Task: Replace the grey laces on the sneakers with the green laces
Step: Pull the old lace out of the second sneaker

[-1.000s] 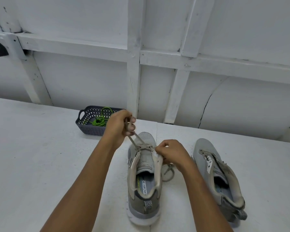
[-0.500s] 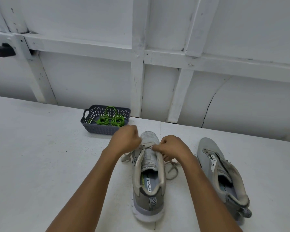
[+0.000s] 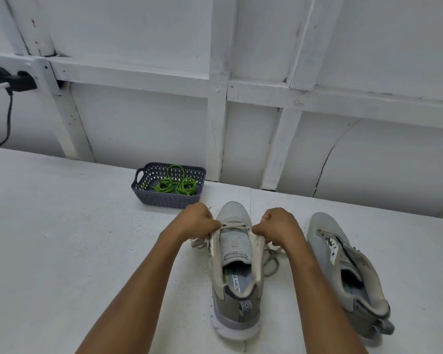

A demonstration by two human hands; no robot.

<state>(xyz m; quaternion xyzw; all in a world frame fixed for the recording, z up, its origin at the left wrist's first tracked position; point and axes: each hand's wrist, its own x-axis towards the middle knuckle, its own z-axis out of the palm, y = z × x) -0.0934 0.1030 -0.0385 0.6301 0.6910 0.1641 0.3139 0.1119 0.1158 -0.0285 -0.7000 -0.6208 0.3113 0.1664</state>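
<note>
insole print reads "mory fo", the rest hidden. grey lattice basket near the worktop back edge holds coiled green laces. left hand and right hand are curled, each pinching the grey lace beside the middle sneaker. second sneaker lies just right. open worktop on the left.

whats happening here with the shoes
A person is unlacing the left sneaker: the left hand and right hand each pinch the grey lace beside the toe-end eyelets, the only ones threaded. Loose lace trails on the table at both sides. The right sneaker shows no lace. The green laces lie coiled in the basket behind, untouched.
</note>
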